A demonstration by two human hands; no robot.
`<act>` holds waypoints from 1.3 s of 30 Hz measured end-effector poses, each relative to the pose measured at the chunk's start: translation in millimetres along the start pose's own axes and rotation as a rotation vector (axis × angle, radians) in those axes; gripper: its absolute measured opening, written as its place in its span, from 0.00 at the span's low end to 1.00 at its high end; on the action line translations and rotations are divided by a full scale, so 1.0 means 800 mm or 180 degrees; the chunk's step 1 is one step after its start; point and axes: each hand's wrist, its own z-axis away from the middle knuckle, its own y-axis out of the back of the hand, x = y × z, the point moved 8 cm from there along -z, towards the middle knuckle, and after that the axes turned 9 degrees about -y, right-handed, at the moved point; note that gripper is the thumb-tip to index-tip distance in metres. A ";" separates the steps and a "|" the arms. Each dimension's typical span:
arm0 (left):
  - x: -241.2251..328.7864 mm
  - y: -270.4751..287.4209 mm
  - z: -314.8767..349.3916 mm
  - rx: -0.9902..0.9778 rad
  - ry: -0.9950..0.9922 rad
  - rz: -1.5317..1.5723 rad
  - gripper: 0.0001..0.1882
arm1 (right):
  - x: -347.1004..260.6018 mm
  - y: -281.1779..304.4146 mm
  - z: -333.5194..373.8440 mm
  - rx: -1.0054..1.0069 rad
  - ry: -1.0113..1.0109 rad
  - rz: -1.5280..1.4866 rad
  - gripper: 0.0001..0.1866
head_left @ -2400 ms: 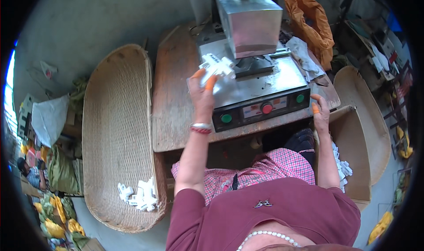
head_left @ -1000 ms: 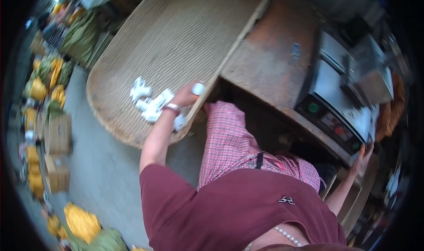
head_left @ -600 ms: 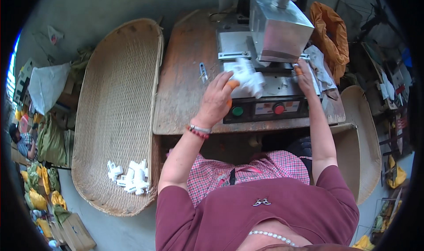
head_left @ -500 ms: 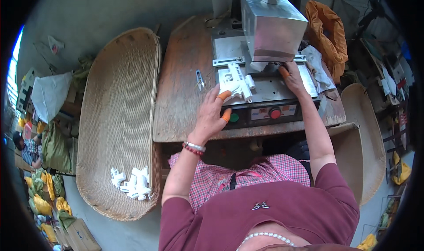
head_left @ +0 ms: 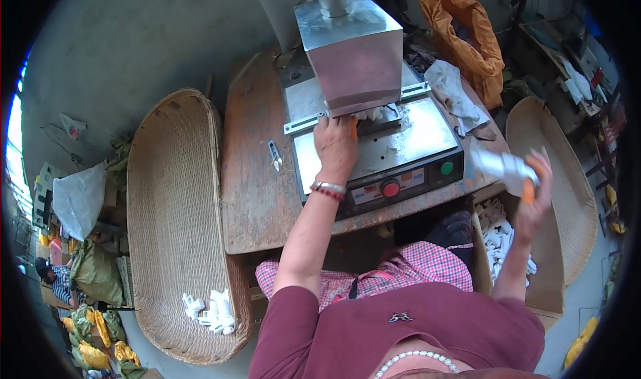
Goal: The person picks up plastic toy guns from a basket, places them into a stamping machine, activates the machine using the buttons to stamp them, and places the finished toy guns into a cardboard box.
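Note:
My left hand [head_left: 336, 149] reaches to the front of a heat press, right beneath its boxy metal head [head_left: 354, 65]. Its fingertips are hidden there, beside some white material [head_left: 369, 114] under the head. Off to the right, my right hand [head_left: 531, 195], with an orange finger cover, grips a white plastic piece [head_left: 501, 165], smeared by motion. That hand is above an open cardboard box [head_left: 549, 259] holding several white pieces [head_left: 499, 242]. The press's metal bed [head_left: 420, 129] lies between my hands, with a red knob [head_left: 390, 189] and a green button [head_left: 447, 168] in front.
A long woven basket [head_left: 177, 212] at left holds several white plastic pieces [head_left: 219, 312]. Small thread snips [head_left: 275, 155] lie on the wooden table [head_left: 250, 199]. A pale cloth [head_left: 456, 95] and an orange sack [head_left: 467, 29] sit right of the press; another basket [head_left: 551, 159] stands beyond.
My left hand has moved from the bed's front left to under the press head. My right hand has left the press and swung right with a white piece. The view has shifted.

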 end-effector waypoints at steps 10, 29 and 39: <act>-0.021 0.051 0.096 -0.0798 0.0066 0.0489 0.35 | 0.161 -0.196 0.031 -0.2218 -0.0694 -0.0057 0.43; -0.459 0.403 0.823 -0.3547 0.3182 -0.2616 0.16 | 0.293 -0.231 0.012 -0.3074 -0.2271 -0.0997 0.35; -0.371 0.321 0.364 0.1057 0.2242 0.1207 0.27 | 0.086 -0.263 -0.038 -0.1701 -0.0565 0.0449 0.21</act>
